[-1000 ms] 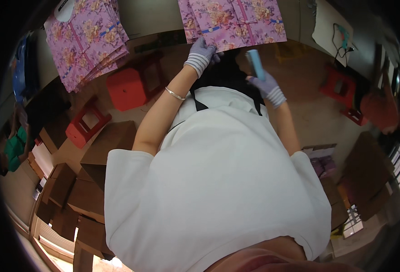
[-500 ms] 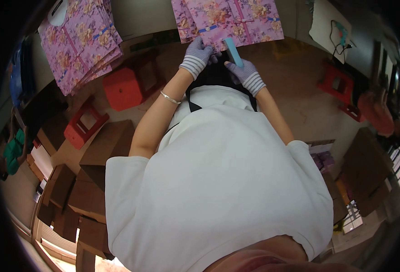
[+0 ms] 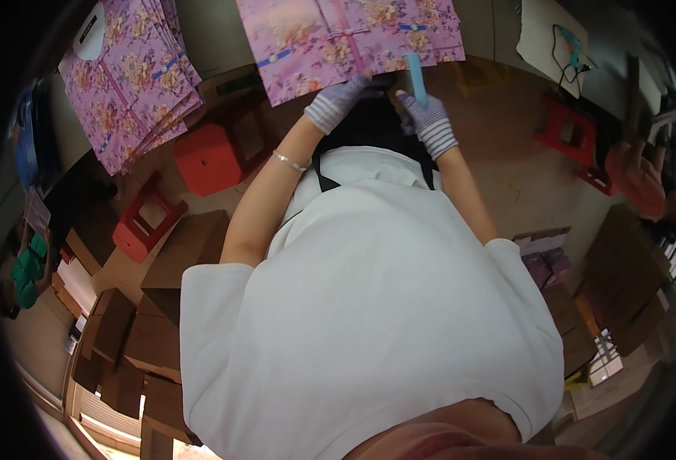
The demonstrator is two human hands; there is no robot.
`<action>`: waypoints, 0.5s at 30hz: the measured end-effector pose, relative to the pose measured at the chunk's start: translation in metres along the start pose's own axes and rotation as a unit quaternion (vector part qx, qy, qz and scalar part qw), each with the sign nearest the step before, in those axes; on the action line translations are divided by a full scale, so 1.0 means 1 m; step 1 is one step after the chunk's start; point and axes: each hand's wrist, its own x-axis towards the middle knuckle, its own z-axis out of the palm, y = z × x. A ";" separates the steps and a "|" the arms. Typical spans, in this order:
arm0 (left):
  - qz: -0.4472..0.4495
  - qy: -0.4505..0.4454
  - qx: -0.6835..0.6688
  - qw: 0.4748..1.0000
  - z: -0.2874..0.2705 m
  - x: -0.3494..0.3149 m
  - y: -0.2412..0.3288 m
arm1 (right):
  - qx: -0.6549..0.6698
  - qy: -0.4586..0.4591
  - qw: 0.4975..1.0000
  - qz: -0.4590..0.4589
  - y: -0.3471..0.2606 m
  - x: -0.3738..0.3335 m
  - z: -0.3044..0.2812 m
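Both of my hands wear lilac gloves with white-striped cuffs. My left hand (image 3: 341,101) is at the near edge of a purple floral sheet (image 3: 307,57), its fingertips closed at that edge and partly hidden. That sheet lies askew over another floral sheet (image 3: 447,38) on the table. In my right hand (image 3: 430,121) a flat light-blue bar (image 3: 415,77) is gripped and points away from me, its far end over the sheets' edge. A stack of similar floral pieces (image 3: 127,84) lies to the left and overhangs the table.
Red stools (image 3: 206,162) stand below the table at left, and another red stool (image 3: 566,130) at right. Cardboard boxes (image 3: 188,249) are piled on the left. A cable (image 3: 569,57) lies at the far right. People (image 3: 31,264) are at both sides.
The upper floral sheet has shifted left and toward me, and now lies tilted. My left hand has come slightly nearer. My right hand has moved a little right with the blue bar.
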 end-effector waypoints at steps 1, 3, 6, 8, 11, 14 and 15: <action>-0.022 0.032 -0.047 0.998 -0.005 0.009 -0.011 | -0.004 -0.006 1.000 0.005 0.001 -0.001 0.005; -0.067 0.091 -0.141 0.984 -0.012 0.025 -0.029 | 0.009 -0.040 0.999 0.002 0.002 -0.001 0.004; -0.065 0.062 -0.167 0.982 -0.016 0.030 -0.025 | -0.145 -0.048 0.986 -0.062 0.033 0.016 -0.023; -0.122 0.045 -0.083 0.988 -0.019 0.026 -0.022 | -0.329 0.010 0.942 -0.060 0.018 -0.002 -0.033; -0.206 -0.040 0.121 0.970 0.002 0.012 -0.003 | -0.308 0.055 0.943 -0.114 -0.002 -0.029 -0.039; -0.128 -0.141 0.126 0.974 0.028 0.009 -0.022 | -0.251 0.062 0.940 -0.224 -0.016 -0.035 -0.024; -0.170 -0.147 0.151 0.963 0.046 0.005 -0.003 | -0.252 0.070 0.928 -0.263 -0.025 -0.036 -0.019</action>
